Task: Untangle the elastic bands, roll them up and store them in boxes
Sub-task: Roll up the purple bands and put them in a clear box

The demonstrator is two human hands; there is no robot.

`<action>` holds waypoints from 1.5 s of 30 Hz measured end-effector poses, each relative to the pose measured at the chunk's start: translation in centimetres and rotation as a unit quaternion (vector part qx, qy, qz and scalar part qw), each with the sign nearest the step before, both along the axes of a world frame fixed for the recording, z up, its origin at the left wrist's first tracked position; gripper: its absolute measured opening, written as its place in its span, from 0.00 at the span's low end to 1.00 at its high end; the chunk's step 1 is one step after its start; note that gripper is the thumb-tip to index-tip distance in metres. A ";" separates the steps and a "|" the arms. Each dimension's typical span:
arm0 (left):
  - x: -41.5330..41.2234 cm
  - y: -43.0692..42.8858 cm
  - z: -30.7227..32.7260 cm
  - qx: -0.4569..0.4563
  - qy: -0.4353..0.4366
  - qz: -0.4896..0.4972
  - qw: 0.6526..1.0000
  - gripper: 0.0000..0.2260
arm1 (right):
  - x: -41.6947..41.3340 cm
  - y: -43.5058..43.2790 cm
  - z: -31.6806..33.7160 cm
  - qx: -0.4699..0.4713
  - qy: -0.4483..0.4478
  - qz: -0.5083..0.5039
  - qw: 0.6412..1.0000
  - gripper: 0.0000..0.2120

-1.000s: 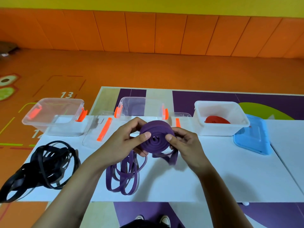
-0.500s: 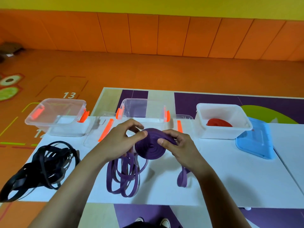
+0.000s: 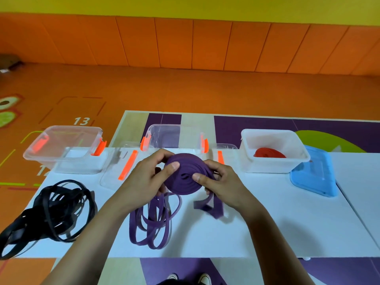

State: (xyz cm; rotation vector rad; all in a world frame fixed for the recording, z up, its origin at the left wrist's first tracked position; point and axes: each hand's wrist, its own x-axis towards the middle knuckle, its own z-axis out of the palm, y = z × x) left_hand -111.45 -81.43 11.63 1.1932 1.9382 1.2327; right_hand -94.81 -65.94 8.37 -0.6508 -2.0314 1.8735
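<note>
A purple elastic band roll is held above the white table between both hands. My left hand grips its left edge with the thumb on the face. My right hand pinches its right side, thumb on the coil. A loose purple tail hangs under my right hand, and more loose purple loops lie on the table below. A tangled black band pile lies at the left. A rolled red band sits in the white box.
Two clear boxes with orange clips stand at the back, one at the left and one in the middle. Clear lids lie between them. A blue lid leans by the white box. My shoes show below the table edge.
The roll has turned in my hands and its face has tilted more toward me. The loose tail under my right hand has shortened and swung up closer to the roll.
</note>
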 end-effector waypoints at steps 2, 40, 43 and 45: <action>-0.2 0.1 -0.1 0.022 -0.024 0.044 0.998 0.10 | 0.1 0.0 -0.5 -0.005 -0.012 0.001 1.000 0.07; -4.1 -1.3 -0.8 0.074 -0.005 0.214 0.974 0.06 | 2.6 1.4 -9.9 0.225 -0.264 -0.195 0.918 0.15; -4.0 -1.4 -0.1 0.063 0.025 0.166 0.984 0.08 | 3.1 1.6 -10.4 0.178 -0.320 -0.089 0.926 0.12; -3.7 -1.4 0.2 0.054 0.049 0.135 0.988 0.09 | 3.5 1.7 -10.0 0.150 -0.338 -0.017 0.929 0.20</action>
